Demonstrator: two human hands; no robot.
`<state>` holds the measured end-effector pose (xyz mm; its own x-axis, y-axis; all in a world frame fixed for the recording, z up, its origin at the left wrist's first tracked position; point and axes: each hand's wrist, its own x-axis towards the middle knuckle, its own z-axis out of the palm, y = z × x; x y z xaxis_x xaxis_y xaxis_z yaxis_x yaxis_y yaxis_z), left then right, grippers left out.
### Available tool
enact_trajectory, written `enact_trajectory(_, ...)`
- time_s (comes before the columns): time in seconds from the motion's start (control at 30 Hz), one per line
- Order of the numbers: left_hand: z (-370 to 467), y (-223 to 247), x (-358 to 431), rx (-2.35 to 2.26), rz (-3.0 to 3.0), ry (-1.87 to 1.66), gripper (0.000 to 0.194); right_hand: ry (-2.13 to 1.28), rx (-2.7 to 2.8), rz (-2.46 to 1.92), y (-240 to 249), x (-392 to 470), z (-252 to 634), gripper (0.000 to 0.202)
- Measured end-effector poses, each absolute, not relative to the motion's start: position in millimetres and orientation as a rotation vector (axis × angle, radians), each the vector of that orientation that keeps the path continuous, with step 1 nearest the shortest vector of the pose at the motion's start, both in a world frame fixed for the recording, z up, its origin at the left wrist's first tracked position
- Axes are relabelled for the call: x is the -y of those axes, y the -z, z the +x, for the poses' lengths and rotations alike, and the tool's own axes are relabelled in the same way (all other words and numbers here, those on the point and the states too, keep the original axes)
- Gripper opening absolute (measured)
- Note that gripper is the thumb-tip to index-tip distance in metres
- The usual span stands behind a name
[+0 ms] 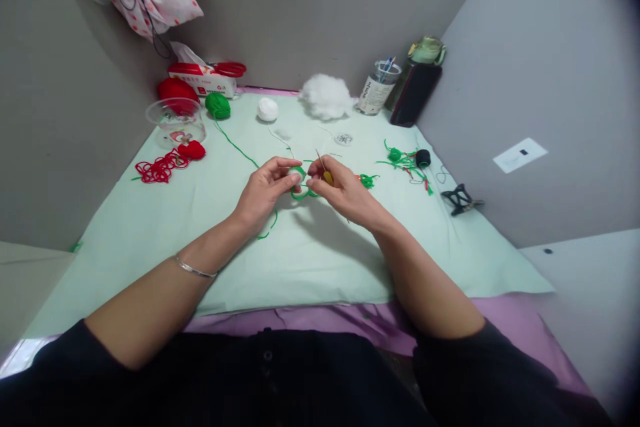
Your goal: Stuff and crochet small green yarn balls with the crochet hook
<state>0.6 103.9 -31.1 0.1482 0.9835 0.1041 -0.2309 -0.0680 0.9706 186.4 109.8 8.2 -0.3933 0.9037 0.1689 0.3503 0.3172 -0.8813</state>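
Observation:
Near the middle of the table, my left hand (pixel 267 188) pinches a small green-and-white crocheted piece (pixel 297 175) between thumb and fingers. Close beside it on the right, my right hand (pixel 340 188) is closed round a crochet hook with a yellow grip (pixel 328 177), its thin metal shaft pointing up. Green yarn (pixel 305 194) loops below the piece between both hands. From the green yarn ball (pixel 218 106) a strand runs towards my left hand, and a white strand leads down from the white yarn ball (pixel 268 109). My fingers partly hide the piece.
White stuffing (pixel 327 97) lies at the back, near a pen cup (pixel 379 88) and a dark upright phone or case (pixel 414 95). Red yarn (pixel 163 165), a clear plastic tub (pixel 178 123) and a tissue box (pixel 203 80) are left. Yarn scraps (pixel 400 159) and a black clip (pixel 460 200) lie right.

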Motion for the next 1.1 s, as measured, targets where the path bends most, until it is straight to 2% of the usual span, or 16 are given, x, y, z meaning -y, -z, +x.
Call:
enact_trajectory(0.2, -1.8, 28.9, -104.8, -0.989, 1.245, -1.336, 0.018, -1.298, 1.774, -1.020, -18.1, -109.4, 194.6, 0.027)
enact_trajectory(0.43, -3.0, 30.4, -106.1, -1.036, 1.262, -1.319, 0.026, -1.547, 1.777, -0.938, -15.8, -100.8, 185.3, 0.023)
enact_trajectory(0.73, 1.4, 24.6, -99.4, -1.015, 1.298, -1.328, 0.018, -1.664, 1.705, -0.943, -8.0, -104.6, 182.2, 0.019)
enact_trajectory(1.1, 3.1, 33.7, -100.8, -1.073, 1.354, -1.361, 0.019, -1.904, 1.517, -0.891, -6.8, -112.9, 183.1, 0.018)
